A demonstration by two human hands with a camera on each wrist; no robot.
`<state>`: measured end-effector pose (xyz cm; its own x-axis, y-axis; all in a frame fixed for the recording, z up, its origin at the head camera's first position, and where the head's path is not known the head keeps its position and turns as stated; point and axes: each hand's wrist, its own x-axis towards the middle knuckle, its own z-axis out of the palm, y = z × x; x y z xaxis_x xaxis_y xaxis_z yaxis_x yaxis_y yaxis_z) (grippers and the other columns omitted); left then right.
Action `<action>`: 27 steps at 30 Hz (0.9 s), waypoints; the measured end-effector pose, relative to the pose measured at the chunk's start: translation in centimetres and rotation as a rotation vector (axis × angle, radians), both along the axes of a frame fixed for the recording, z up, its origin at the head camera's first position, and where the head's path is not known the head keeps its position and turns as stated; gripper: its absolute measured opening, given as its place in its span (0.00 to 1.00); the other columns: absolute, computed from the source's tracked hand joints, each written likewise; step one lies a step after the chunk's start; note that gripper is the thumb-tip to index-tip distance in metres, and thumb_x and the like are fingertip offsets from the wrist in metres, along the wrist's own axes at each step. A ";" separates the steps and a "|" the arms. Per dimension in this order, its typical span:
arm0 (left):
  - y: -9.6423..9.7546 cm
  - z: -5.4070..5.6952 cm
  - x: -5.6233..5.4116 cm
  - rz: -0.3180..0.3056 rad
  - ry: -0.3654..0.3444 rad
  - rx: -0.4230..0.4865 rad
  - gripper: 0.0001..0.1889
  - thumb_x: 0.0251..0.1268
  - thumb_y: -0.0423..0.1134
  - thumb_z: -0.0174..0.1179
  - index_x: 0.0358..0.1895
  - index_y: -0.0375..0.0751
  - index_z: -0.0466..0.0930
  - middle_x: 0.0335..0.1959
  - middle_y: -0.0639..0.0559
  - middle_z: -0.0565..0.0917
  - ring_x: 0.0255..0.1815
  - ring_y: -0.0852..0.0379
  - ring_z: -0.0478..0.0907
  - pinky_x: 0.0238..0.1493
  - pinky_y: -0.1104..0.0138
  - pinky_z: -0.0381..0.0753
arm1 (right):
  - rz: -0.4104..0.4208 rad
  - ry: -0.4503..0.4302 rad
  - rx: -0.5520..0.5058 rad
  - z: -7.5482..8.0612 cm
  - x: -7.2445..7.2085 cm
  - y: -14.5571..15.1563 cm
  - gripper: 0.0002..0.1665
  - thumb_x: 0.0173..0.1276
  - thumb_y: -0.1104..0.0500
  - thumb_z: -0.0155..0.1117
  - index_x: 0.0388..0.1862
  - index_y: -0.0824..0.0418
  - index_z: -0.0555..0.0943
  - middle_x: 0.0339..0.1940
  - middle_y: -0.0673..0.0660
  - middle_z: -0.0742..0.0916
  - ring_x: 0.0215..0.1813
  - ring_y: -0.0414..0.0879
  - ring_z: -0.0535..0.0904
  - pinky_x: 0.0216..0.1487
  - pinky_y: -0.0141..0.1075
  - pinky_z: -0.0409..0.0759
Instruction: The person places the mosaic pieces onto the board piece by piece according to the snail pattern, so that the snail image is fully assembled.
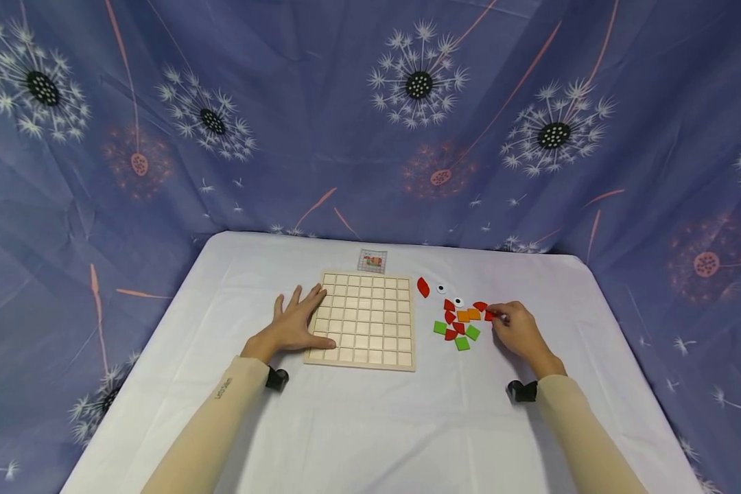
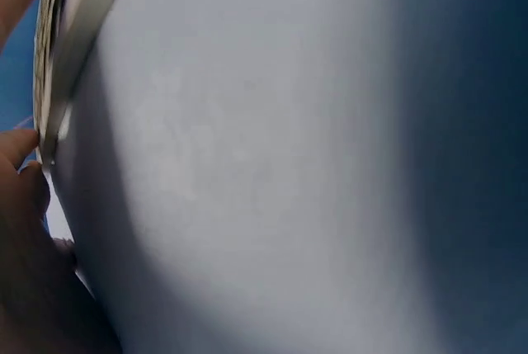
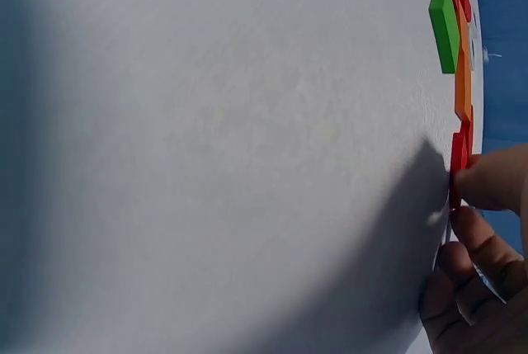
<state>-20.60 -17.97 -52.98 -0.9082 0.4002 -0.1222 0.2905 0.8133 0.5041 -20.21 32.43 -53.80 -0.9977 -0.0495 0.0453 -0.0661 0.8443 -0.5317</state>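
A square wooden grid board (image 1: 370,315) lies on the table. My left hand (image 1: 290,326) rests spread over its left edge, fingertips by the upper left side and thumb across the lower cells. In the left wrist view, fingers (image 2: 18,146) show beside the board's rim (image 2: 74,49). My right hand (image 1: 519,333) pinches a red piece (image 3: 458,164) with its fingertips, low at the table. Just left of that hand are two orange squares (image 1: 464,316), several green squares (image 1: 462,344) and several red curved pieces (image 1: 449,317).
A small picture card (image 1: 372,261) with a red and green figure lies behind the board. Right of the board are a red leaf-shaped piece (image 1: 422,287) and two white eye discs (image 1: 441,289). A patterned blue cloth (image 1: 346,123) hangs behind the white table (image 1: 383,425).
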 end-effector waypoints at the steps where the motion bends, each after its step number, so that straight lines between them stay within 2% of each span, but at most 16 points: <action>1: 0.0 0.0 -0.1 0.003 0.002 -0.008 0.67 0.45 0.72 0.74 0.85 0.45 0.49 0.87 0.46 0.46 0.85 0.30 0.34 0.75 0.29 0.27 | -0.004 -0.002 -0.003 0.0 0.0 0.0 0.18 0.71 0.66 0.59 0.57 0.69 0.84 0.52 0.71 0.81 0.50 0.62 0.79 0.57 0.58 0.82; 8: -0.1 -0.2 -0.3 0.018 0.000 -0.062 0.68 0.44 0.75 0.72 0.85 0.47 0.48 0.87 0.47 0.44 0.86 0.32 0.34 0.76 0.31 0.29 | -0.015 -0.025 0.002 0.0 0.1 -0.6 0.21 0.71 0.57 0.68 0.56 0.71 0.83 0.49 0.69 0.80 0.46 0.57 0.75 0.51 0.51 0.80; 12: 0.0 -0.3 -0.3 0.026 -0.014 -0.083 0.68 0.43 0.75 0.71 0.85 0.48 0.46 0.87 0.48 0.44 0.86 0.33 0.34 0.77 0.32 0.28 | -0.027 -0.053 -0.016 0.0 0.1 -0.6 0.17 0.70 0.62 0.66 0.55 0.70 0.84 0.52 0.70 0.79 0.48 0.59 0.75 0.58 0.56 0.80; 16: 0.1 -0.3 -0.3 0.034 -0.024 -0.067 0.69 0.42 0.74 0.72 0.85 0.48 0.46 0.87 0.47 0.44 0.86 0.33 0.33 0.77 0.33 0.26 | -0.030 -0.081 -0.027 0.1 0.2 -0.4 0.21 0.69 0.63 0.64 0.60 0.69 0.81 0.56 0.71 0.78 0.52 0.62 0.75 0.64 0.59 0.78; 20: 0.1 -0.4 -0.4 0.036 -0.027 -0.058 0.69 0.43 0.73 0.72 0.85 0.48 0.45 0.87 0.47 0.44 0.86 0.34 0.32 0.78 0.34 0.26 | -0.073 -0.094 -0.027 0.1 0.5 -0.4 0.26 0.71 0.60 0.66 0.64 0.70 0.78 0.55 0.71 0.79 0.52 0.60 0.74 0.63 0.58 0.78; 27: 0.0 -0.4 -0.4 0.042 -0.031 -0.059 0.68 0.43 0.74 0.72 0.85 0.49 0.45 0.87 0.48 0.44 0.86 0.35 0.32 0.78 0.34 0.25 | -0.186 -0.069 -0.048 0.2 1.0 -1.2 0.27 0.70 0.56 0.70 0.60 0.74 0.79 0.48 0.69 0.80 0.48 0.60 0.74 0.56 0.52 0.80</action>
<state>-20.97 -17.98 -53.34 -0.9194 0.3532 -0.1730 0.2407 0.8532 0.4628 -19.24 31.24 -53.55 -0.9904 0.1361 -0.0253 0.1262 0.8122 -0.5695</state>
